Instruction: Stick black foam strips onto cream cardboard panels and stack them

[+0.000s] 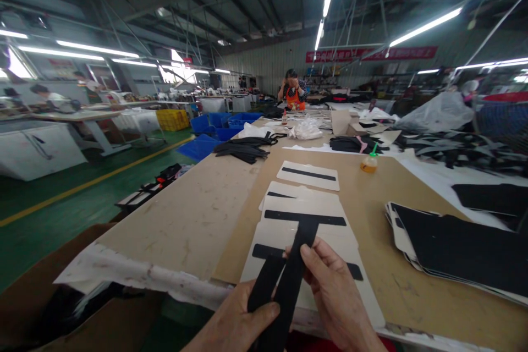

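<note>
Black fabric strips (289,291) hang between my two hands at the near edge of the table. My left hand (243,313) is closed round them lower down, thumb on top. Higher up, my right hand (330,286) pinches one strip between thumb and fingers. Beneath the strips lie overlapping cream panels (272,234), each with a black band (305,218) across it. One more cream panel (307,182) with a black band lies farther back. The strips cover part of the nearest panels.
A glue bottle with a green tip (369,161) stands at the back right. Stacked black panels (462,247) lie to the right. Black strips (241,148) are bundled at the table's left edge, near blue bins (200,146). A co-worker in an orange apron (293,100) is at the far end.
</note>
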Demonstrator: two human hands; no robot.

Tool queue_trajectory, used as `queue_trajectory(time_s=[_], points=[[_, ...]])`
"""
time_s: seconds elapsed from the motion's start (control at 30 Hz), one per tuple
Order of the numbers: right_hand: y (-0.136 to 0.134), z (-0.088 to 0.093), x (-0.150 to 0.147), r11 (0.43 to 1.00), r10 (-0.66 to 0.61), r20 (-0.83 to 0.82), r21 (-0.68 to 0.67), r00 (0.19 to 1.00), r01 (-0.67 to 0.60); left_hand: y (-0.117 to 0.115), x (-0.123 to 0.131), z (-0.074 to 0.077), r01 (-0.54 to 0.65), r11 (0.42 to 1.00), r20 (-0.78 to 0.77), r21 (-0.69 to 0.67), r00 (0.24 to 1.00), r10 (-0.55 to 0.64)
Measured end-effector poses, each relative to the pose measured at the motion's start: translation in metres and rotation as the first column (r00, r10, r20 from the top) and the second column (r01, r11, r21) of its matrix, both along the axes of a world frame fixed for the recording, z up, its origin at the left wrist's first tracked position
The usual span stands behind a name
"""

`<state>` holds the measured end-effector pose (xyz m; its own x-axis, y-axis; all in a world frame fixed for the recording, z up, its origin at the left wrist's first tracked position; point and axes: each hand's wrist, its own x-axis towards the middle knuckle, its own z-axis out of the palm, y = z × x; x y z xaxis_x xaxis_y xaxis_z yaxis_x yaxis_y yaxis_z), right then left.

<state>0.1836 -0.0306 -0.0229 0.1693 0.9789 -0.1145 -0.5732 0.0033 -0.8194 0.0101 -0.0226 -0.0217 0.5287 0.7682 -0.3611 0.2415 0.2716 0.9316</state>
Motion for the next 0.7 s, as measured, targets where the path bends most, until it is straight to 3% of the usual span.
queue_trajectory(time_s=[0.1,0.17,0.23,0.3,0.43,0.53,0.7], points=[[0.002,0.009,0.021,0.991,-0.131,-0.044,-0.007,0.990,0.130,-0.004,-0.005,0.007,0.213,0.977,-0.086,0.023,0.974,-0.211],[0.006,0.017,0.046,0.979,-0.199,-0.052,0.022,0.979,0.201,-0.008,-0.012,0.015,0.245,0.969,-0.157,0.026,0.958,-0.238],[0.008,0.025,0.075,0.980,-0.192,-0.001,0.052,0.981,0.192,-0.009,-0.025,0.028,0.211,0.971,-0.256,0.114,0.950,-0.176],[0.008,0.030,0.102,0.992,-0.129,0.158,0.030,0.979,0.126,-0.005,-0.040,0.042,0.215,0.939,-0.393,0.269,0.914,-0.097],[0.008,0.033,0.135,0.983,-0.018,0.560,-0.143,0.828,0.118,0.015,-0.058,0.058,0.377,0.762,-0.708,0.527,0.690,0.148],[0.017,0.032,0.138,0.973,0.107,0.701,-0.220,0.705,0.071,0.035,-0.047,0.051,0.551,0.610,-0.794,0.570,0.560,0.236],[0.052,0.033,0.115,0.933,0.359,0.738,-0.300,0.572,-0.200,0.069,-0.010,0.010,0.653,0.479,-0.799,0.587,0.562,0.213]])
